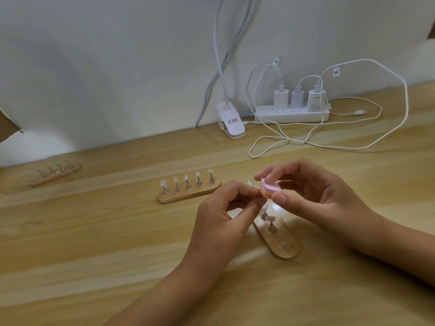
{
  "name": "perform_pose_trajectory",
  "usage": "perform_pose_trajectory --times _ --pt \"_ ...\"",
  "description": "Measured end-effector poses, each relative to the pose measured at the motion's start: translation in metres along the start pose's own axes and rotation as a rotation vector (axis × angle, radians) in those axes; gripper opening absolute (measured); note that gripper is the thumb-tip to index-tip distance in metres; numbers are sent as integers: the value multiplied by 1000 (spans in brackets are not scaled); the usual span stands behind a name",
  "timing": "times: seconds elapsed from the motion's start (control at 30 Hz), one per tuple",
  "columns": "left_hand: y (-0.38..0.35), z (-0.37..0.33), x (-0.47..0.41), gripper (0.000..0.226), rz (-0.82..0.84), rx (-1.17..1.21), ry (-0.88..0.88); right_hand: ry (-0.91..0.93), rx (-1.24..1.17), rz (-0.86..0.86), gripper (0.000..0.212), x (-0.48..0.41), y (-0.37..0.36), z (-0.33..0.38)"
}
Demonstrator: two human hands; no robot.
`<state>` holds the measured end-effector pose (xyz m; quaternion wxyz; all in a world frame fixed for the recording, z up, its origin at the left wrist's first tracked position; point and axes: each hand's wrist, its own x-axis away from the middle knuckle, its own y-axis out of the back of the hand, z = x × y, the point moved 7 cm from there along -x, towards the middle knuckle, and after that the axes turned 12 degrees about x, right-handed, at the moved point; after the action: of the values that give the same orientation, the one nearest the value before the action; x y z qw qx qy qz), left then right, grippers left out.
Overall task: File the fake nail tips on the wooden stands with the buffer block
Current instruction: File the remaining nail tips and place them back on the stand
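Observation:
My right hand [313, 198] pinches a small pink and orange buffer block [270, 188] between thumb and fingers, above the near wooden stand [282, 243]. My left hand [226, 215] pinches something small right beside the block; its fingers hide what it is. The near stand lies almost lengthwise toward me, with two metal holders and a nail tip [271, 218] showing and one bare magnet spot. A second wooden stand [188, 195] with several white nail tips sits just left of my hands.
A third wooden stand [55, 175] with several holders lies far left near the wall. At the back stand a white clip lamp [231, 124] and a power strip [292, 114] with three chargers. White cables [306, 140] loop over the table behind my hands.

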<state>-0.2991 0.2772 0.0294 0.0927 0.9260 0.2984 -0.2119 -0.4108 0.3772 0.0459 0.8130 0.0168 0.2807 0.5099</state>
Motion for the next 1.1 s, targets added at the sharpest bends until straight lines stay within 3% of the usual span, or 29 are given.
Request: perform_pose_trajectory --times 0.13,0.27,0.4,0.53,0.7,0.87,1.0,1.1 --pt "-1 -3 0 16 -4 -3 -38 -55 18 -32 22 -2 6 -9" --pt "-1 -2 0 9 0 -9 -45 124 100 -15 20 3 -1 6" --pt "-1 -2 1 10 -3 -4 -44 7 49 -65 18 -1 6 -6" --pt "-2 -4 1 9 9 -22 -58 146 82 -26 19 4 -1 6" --pt "-1 -5 1 12 6 -24 -62 -20 32 -61 20 -2 5 -7" --pt "-3 -7 2 11 9 -73 -107 62 7 -79 17 2 3 1" --pt "-2 -9 3 11 9 -90 -118 -92 33 -94 23 -2 11 -11" --pt "-3 -11 3 11 8 -88 -122 52 -11 -134 17 1 12 3"
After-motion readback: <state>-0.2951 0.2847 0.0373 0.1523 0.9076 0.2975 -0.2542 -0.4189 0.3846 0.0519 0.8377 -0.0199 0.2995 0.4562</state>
